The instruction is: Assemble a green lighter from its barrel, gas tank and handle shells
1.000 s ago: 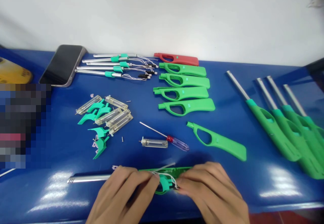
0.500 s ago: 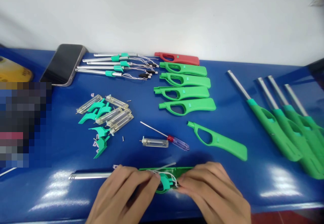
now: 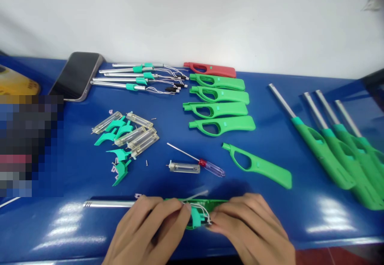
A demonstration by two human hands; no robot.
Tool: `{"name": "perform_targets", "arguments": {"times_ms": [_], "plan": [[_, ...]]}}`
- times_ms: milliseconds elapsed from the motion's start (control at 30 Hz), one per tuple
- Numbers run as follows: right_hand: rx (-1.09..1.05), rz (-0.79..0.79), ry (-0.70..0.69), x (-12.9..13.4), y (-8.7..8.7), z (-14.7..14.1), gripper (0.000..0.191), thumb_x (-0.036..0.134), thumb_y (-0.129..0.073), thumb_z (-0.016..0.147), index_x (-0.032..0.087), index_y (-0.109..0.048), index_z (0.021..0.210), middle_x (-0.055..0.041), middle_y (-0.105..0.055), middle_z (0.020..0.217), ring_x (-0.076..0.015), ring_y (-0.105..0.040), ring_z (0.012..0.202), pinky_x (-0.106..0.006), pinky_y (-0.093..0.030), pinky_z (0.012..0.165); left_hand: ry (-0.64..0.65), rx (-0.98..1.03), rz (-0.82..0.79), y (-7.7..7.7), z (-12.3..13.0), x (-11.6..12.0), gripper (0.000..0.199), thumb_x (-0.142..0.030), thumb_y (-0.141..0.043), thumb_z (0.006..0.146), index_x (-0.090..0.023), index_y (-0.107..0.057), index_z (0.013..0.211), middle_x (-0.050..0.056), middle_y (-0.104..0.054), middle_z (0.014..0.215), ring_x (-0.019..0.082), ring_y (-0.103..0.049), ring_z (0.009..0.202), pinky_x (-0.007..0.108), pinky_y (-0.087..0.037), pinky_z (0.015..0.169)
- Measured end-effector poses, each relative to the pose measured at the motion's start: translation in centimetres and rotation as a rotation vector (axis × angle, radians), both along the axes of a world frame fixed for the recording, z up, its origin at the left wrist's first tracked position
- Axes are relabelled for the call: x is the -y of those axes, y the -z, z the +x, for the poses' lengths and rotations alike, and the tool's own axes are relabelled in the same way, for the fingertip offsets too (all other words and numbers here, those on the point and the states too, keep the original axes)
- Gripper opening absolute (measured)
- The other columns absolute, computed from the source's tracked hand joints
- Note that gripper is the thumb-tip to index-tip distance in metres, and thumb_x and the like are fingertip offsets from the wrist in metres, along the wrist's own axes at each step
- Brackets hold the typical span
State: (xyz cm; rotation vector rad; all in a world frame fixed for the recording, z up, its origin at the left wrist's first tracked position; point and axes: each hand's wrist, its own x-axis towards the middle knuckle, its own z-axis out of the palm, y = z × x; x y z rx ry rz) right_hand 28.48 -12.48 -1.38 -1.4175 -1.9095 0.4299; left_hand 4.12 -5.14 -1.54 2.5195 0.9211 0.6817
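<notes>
A partly assembled gas lighter lies at the table's front edge, its metal tube pointing left. My left hand is closed around its front part, beside the teal trigger. White wires loop over the trigger toward my right hand. The right fingertips pinch at the wire ends and a small dark part, mostly hidden, over the open green handle shell. Beyond my hands lie a clear fuel tank and a screwdriver with a purple handle.
Loose fuel tanks and teal triggers lie left of centre. Wired metal tubes, a phone, green shells and a red shell line the back. Several assembled lighters rest at right.
The right fingertips have shifted very slightly at the wire ends by the trigger. Both hands keep their hold; the view has moved a little.
</notes>
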Motion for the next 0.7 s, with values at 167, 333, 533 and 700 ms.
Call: {"name": "perform_targets", "arguments": {"times_ms": [167,333,533,700], "plan": [[0.018,0.024,0.056,-0.3,-0.3,-0.3,0.01,0.016,-0.065,0.109,0.02,-0.074,0.108,0.0019,-0.079,0.099,-0.0111,-0.072,0.088,-0.03,-0.051,0.082,0.049,-0.059,0.098,0.4,-0.6,-0.7,0.04,-0.005,-0.046,0.109,-0.026,-0.077,0.126,0.0,-0.075,0.114,0.016,-0.059,0.101,0.031,-0.045,0.103],[0.031,0.026,0.053,-0.4,-0.5,-0.4,0.01,0.012,-0.067,0.106,0.019,-0.074,0.107,0.0009,-0.08,0.098,-0.0122,-0.073,0.085,-0.031,-0.052,0.077,0.054,-0.08,0.127,0.2,-0.9,-0.9,0.039,-0.008,-0.048,0.109,-0.028,-0.077,0.128,0.0,-0.077,0.111,0.015,-0.063,0.1,0.028,-0.051,0.099],[0.051,0.039,0.084,-0.3,-0.2,-0.5,0.006,0.015,-0.07,0.105,0.02,-0.074,0.105,0.0015,-0.08,0.095,-0.0122,-0.074,0.084,-0.031,-0.053,0.08,0.03,-0.075,0.111,0.6,-1.2,-0.4,0.04,-0.029,-0.038,0.118,-0.027,-0.072,0.138,0.002,-0.074,0.115,0.017,-0.062,0.103,0.031,-0.047,0.102],[0.049,0.034,0.072,-0.2,-0.2,-0.3,0.008,0.011,-0.073,0.102,0.019,-0.073,0.106,0.0016,-0.08,0.097,-0.0119,-0.073,0.087,-0.031,-0.052,0.084,-0.015,-0.105,0.033,0.6,-1.4,0.0,0.038,-0.011,-0.052,0.11,-0.028,-0.073,0.137,-0.001,-0.078,0.118,0.019,-0.064,0.107,0.033,-0.049,0.098]]}}
